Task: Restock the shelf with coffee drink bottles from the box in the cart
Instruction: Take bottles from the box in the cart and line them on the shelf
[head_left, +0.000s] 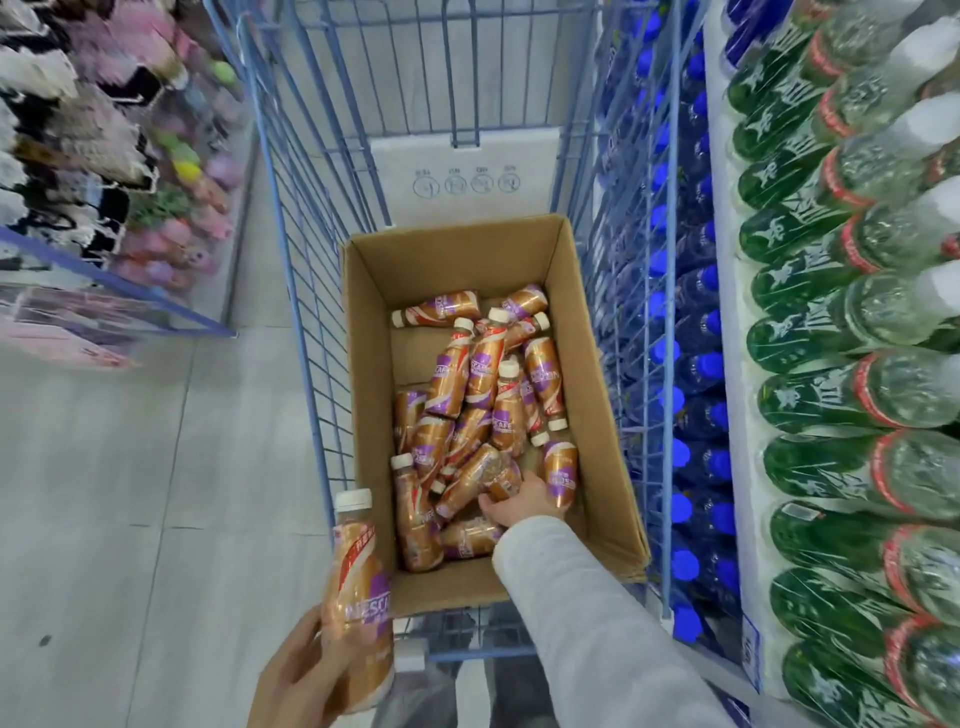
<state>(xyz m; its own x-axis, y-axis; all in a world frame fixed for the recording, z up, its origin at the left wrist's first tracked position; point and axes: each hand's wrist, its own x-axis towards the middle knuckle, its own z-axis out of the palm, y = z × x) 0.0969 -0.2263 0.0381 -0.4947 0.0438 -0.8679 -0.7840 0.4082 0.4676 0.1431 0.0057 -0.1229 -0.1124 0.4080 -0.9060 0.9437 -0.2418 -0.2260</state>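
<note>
Down the middle, a blue wire cart (291, 260) is standing in the aisle, carrying an open cardboard box (587, 364) whose floor is holding a loose heap of coffee drink bottles (483, 384) lying on their sides. At about five o'clock in the box the right hand (519, 506) is reaching in, its fingers curling around one bottle (501, 480) of the heap — while at seven o'clock, outside the cart, the left hand (306, 670) is gripping an upright bottle (358, 597) by its base.
</note>
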